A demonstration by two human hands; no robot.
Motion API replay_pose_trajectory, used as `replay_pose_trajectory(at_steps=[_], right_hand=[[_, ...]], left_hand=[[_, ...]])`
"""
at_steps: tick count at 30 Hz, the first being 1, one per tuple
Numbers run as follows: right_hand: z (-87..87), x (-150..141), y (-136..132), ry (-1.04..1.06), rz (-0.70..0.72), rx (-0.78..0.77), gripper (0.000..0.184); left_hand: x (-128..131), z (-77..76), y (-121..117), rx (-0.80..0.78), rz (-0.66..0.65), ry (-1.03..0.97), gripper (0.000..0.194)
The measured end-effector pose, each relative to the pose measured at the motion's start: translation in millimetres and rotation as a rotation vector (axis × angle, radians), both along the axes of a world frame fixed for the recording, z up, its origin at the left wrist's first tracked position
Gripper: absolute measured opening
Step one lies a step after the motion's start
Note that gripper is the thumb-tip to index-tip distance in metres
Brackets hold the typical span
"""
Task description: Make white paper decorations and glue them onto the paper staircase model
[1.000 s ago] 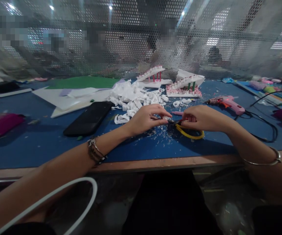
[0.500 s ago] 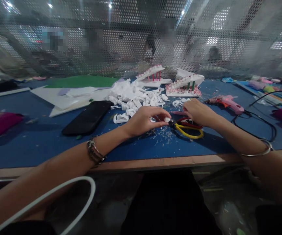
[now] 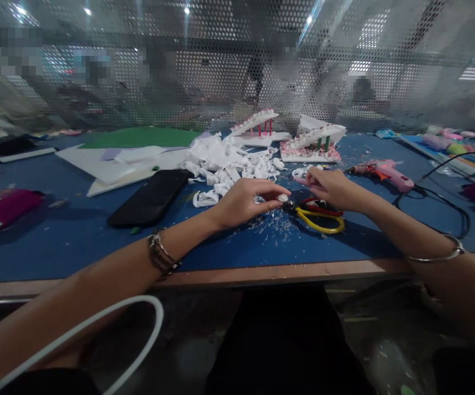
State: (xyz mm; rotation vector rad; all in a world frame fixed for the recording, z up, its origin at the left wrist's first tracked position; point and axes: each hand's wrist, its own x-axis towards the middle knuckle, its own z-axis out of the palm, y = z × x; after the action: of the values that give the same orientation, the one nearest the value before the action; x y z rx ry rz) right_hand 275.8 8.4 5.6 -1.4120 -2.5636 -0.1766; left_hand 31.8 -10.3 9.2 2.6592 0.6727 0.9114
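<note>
My left hand (image 3: pixel 243 204) pinches a small white rolled piece (image 3: pixel 282 198), seemingly paper, between thumb and fingertips. Just right of it, my right hand (image 3: pixel 328 187) is closed around a thin pink stick-like tool (image 3: pixel 301 181), whose tip points left; its exact kind is unclear. Below the right hand lies a pair of scissors with one yellow and one red handle (image 3: pixel 323 222), the blades hidden toward my left fingertips. Tiny white shavings (image 3: pixel 276 227) are scattered on the blue tabletop under the hands.
Behind my hands is a heap of white paper scraps (image 3: pixel 229 159), with two small white ramp-like models (image 3: pixel 311 145) at the back. A pink glue gun (image 3: pixel 385 173) with its black cord lies right. Leftward are a black phone (image 3: pixel 150 197), green sheet (image 3: pixel 138 137) and magenta object (image 3: pixel 9 211).
My right hand has lifted the pink tool's tip slightly up and away from my left fingertips. The white piece now shows more plainly in my left hand. The view has shifted a little.
</note>
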Motion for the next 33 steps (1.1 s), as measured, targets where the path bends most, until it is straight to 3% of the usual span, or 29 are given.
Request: replay_pose_trajectory(at_steps=[4,9,15,20,24,26,29,33], right_hand=[[10.7,-2,-10,0.147,0.08,0.055,0.026],[21.8,-9,-25,0.456,0.067,0.194,0.033],[17.5,-13,-29,0.686,0.177,0.103,0.031],[17.8,-16,-36,0.823,0.208,0.075,0.017],[22.1,-20,-43,0.931,0.373,-0.143,0.038],[22.7,-21,-46,0.99,0.444,-0.173,0.038],[22.7,-23,-51,0.98,0.5,-0.194,0.028],[23.9,-26,-57,0.846,0.467,-0.222,0.023]], left_hand=[[-1,1.2,-1,-0.055,0.033,-0.028,0.022],[-2,0.0,3,-0.062,0.047,-0.027,0.022],[-2,-1.1,4,-0.053,0.093,-0.064,0.027],[-2,-0.8,2,-0.061,0.089,-0.062,0.028],[-1,-0.8,1,-0.08,0.079,-0.096,0.029],[-1,-0.8,1,-0.086,0.089,-0.111,0.029],[-1,-0.7,0,-0.083,0.095,-0.141,0.028],[0,-0.3,-2,-0.099,0.075,-0.14,0.027]])
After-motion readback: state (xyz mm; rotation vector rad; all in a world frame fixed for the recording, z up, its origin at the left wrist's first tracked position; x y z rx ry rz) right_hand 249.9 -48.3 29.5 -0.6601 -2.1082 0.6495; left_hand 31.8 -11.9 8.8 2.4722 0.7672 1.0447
